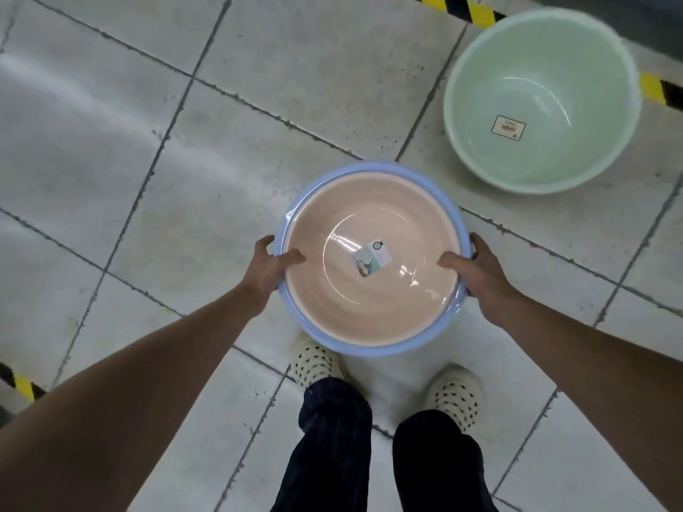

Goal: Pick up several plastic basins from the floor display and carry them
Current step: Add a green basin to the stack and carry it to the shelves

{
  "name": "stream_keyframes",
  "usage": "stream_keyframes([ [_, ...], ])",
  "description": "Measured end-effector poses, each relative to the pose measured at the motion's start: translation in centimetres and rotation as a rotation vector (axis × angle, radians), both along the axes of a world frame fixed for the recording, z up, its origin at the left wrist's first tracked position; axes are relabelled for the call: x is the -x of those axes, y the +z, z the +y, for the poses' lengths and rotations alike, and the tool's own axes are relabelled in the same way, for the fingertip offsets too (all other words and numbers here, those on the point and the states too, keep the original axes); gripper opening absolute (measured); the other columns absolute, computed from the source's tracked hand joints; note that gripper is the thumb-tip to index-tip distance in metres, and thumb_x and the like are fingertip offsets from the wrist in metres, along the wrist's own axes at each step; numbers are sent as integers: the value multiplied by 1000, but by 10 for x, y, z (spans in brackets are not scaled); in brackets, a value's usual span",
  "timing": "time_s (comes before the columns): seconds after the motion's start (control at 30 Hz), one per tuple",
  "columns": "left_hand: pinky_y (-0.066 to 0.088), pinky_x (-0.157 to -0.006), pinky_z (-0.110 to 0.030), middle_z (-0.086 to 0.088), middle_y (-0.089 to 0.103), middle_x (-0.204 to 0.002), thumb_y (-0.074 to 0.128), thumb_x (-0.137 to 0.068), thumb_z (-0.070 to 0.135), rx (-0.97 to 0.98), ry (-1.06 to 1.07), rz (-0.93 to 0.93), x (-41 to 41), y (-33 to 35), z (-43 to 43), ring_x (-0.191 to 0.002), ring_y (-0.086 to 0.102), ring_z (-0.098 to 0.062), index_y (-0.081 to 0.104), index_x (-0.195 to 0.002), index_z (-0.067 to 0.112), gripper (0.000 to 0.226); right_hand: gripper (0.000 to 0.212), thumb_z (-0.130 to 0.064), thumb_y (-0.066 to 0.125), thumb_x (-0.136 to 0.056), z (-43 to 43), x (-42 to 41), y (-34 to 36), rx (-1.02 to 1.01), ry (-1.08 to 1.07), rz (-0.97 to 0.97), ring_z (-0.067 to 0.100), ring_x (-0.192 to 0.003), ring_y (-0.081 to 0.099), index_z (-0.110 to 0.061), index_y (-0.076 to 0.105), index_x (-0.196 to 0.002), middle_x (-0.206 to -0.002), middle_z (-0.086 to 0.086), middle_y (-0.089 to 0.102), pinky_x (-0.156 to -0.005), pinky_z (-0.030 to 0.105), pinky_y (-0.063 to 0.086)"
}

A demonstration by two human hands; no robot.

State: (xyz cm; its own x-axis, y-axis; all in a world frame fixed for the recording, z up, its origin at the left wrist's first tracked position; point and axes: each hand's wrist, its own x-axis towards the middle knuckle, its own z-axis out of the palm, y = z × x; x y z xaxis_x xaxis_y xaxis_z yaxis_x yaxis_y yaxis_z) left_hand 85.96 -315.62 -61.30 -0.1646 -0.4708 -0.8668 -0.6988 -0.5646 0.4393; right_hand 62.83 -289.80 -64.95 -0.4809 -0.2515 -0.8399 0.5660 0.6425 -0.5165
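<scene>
A pink basin [369,308] with a small label on its bottom is nested inside a blue basin [292,315], of which only the rim shows. I hold the stack above the floor in front of my feet. My left hand [271,266] grips the left rim, thumb inside the pink basin. At the right rim my right hand [476,271] holds on the same way. A pale green basin [547,61] with a label inside rests on the floor at the upper right.
The floor is grey tile [111,142] with dark grout lines. Yellow-and-black hazard tape [476,11] runs along the top right behind the green basin, and another strip of hazard tape [22,384] lies at the lower left. My feet in perforated white clogs [314,364] stand under the stack.
</scene>
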Motion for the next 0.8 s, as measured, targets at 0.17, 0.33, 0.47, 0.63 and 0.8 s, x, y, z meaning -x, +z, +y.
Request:
stream_keyframes([
  [0.17, 55, -91, -47, -7, 63, -123, 77, -59, 27, -27, -50, 0, 6, -27, -6, -105, 65, -28, 35, -144, 22, 95, 118, -45, 78, -44, 2, -6, -25, -5, -56, 6, 29, -126, 59, -22, 37, -152, -145, 6, 56, -106, 52, 48],
  [0.33, 55, -74, -38, -7, 64, -117, 77, -58, 23, -45, -63, 19, 17, -44, -7, -98, 66, -27, 38, -139, 24, 90, 115, -44, 81, -47, 12, -5, -50, 6, -65, -12, 32, -131, 55, -23, 38, -151, -149, 7, 53, -108, 55, 45],
  [0.47, 56, -74, -38, -4, 67, -114, 84, -62, 19, -30, -86, 43, 15, -61, -11, -95, 68, -23, 32, -150, 22, 103, 113, -45, 82, -50, 17, -6, -62, 24, -32, -30, 29, -132, 54, -27, 36, -152, -150, 4, 51, -110, 55, 43],
  [0.63, 53, -98, -47, -8, 60, -134, 86, -52, 38, 14, -111, 28, 9, -72, -9, -110, 65, -28, 19, -160, 26, 128, 133, -67, 91, -39, 28, -8, -74, 53, -22, -48, 26, -138, 49, -34, 31, -153, -155, -1, 46, -113, 54, 40],
  [0.8, 51, -100, -50, -8, 59, -133, 87, -66, 30, 14, -107, 44, 10, -73, -8, -111, 63, -30, 15, -160, 29, 118, 132, -67, 92, -43, 26, -8, -74, 90, -30, -72, 23, -141, 46, -41, 24, -154, -158, -7, 41, -114, 54, 39],
])
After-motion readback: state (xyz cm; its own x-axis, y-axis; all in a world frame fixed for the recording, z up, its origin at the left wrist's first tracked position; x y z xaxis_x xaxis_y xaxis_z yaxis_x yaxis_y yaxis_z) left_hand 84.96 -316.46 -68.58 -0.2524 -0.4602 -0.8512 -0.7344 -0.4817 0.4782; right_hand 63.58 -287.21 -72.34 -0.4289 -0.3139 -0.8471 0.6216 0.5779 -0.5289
